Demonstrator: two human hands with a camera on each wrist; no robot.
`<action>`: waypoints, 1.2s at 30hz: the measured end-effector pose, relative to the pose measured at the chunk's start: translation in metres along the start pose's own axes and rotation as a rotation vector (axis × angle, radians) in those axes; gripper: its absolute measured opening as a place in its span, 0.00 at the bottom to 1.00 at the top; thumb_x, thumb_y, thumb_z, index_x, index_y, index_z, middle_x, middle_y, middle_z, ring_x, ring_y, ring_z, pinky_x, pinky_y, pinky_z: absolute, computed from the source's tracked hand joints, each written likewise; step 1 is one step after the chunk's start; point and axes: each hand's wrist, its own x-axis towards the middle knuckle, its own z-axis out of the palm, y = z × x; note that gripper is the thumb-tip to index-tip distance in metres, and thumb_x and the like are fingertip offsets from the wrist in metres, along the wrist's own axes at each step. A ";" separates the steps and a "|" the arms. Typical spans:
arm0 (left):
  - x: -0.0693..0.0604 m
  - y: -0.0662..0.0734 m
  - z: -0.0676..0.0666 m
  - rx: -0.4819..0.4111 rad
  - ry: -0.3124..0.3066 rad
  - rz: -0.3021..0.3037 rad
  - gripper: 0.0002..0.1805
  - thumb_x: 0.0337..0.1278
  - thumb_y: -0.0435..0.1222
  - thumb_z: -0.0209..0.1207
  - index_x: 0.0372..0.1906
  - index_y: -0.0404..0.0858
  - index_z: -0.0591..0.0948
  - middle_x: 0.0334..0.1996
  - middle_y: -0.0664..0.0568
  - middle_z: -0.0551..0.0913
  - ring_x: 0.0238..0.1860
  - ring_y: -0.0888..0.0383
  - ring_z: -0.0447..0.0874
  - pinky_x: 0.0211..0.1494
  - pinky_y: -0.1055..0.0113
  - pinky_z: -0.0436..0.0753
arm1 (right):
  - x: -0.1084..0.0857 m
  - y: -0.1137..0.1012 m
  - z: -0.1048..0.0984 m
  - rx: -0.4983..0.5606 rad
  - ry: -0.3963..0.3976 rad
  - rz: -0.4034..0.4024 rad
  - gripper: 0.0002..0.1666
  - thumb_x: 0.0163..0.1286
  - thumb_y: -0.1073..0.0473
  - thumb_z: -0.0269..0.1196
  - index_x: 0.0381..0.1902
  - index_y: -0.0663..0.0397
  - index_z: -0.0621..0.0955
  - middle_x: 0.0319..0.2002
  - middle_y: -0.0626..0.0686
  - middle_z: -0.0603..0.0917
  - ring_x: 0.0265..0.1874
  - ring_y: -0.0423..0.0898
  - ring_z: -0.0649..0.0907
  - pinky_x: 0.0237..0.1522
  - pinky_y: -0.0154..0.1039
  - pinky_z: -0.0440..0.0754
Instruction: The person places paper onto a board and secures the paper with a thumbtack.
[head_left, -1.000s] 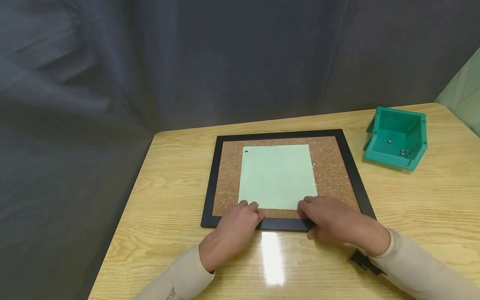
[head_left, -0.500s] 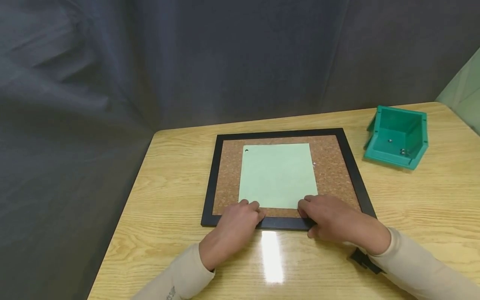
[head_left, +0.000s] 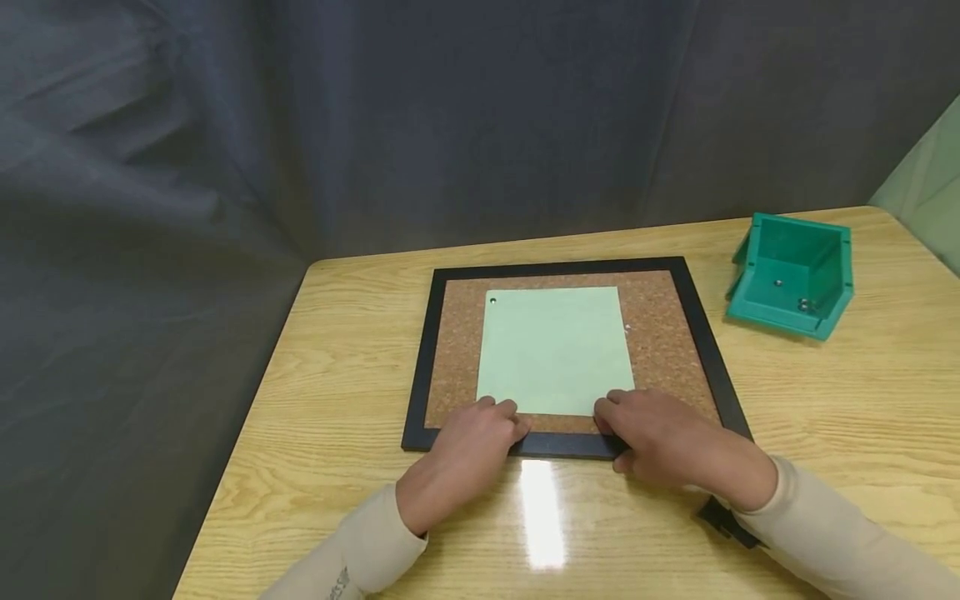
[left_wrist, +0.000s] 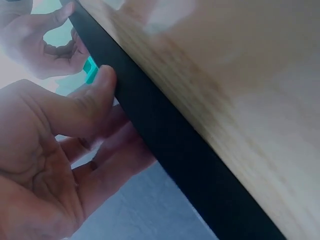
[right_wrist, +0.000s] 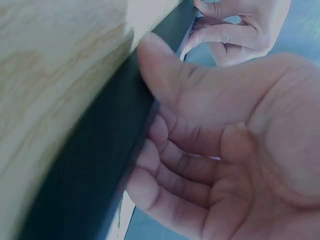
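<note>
A black-framed corkboard [head_left: 663, 333] lies on the table with a pale green sheet of paper [head_left: 558, 350] on it. A small shiny pin [head_left: 492, 301] sits at the paper's top left corner. My left hand [head_left: 480, 437] grips the board's front edge, fingers over the frame near the paper's lower left corner. In the left wrist view its thumb presses the outer side of the black frame [left_wrist: 150, 120]. My right hand [head_left: 656, 429] grips the same edge farther right, curled fingertips at the paper's lower right corner. The right wrist view has its thumb against the frame [right_wrist: 95, 145].
A green plastic bin [head_left: 787, 317] stands at the back right, with small shiny pieces on its floor. A tiny bright spot [head_left: 627, 328] shows on the cork right of the paper. Dark cloth [head_left: 487, 125] hangs behind the wooden table [head_left: 337, 375] and on its left.
</note>
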 end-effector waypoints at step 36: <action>0.044 -0.041 0.001 -0.093 -0.115 -0.127 0.23 0.58 0.29 0.66 0.57 0.54 0.85 0.40 0.51 0.86 0.39 0.53 0.86 0.33 0.63 0.85 | 0.047 0.026 -0.013 0.030 0.098 0.068 0.16 0.56 0.60 0.76 0.36 0.51 0.78 0.30 0.46 0.77 0.31 0.45 0.76 0.35 0.43 0.77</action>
